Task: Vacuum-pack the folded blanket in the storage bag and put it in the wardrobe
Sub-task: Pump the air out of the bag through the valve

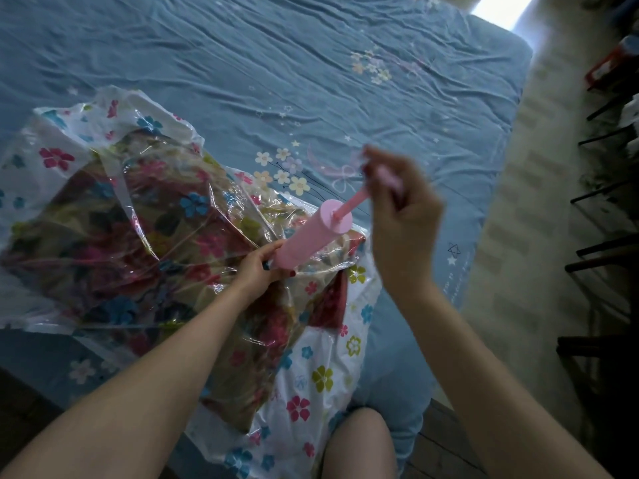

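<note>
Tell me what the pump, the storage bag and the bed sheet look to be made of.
Pump: likely hard plastic, matte pink, with a smooth moulded cylinder.
Storage bag: thin plastic film, glossy, clear in places and white with printed flowers; it creases and shows glare.
Bed sheet: woven fabric, probably cotton, matte blue with soft wrinkles.

Left forearm: bare, extended forward and up from the lower left corner, wrist straight. Left hand: fingers and thumb curled round the base of the pink pump, dark polish seen on the nails. Right forearm: bare, raised steeply from the lower right, wrist bent slightly inward. Right hand: held higher than the left, fingers closed on the pump handle, outline blurred. One bare knee is seen at the bottom edge.
</note>
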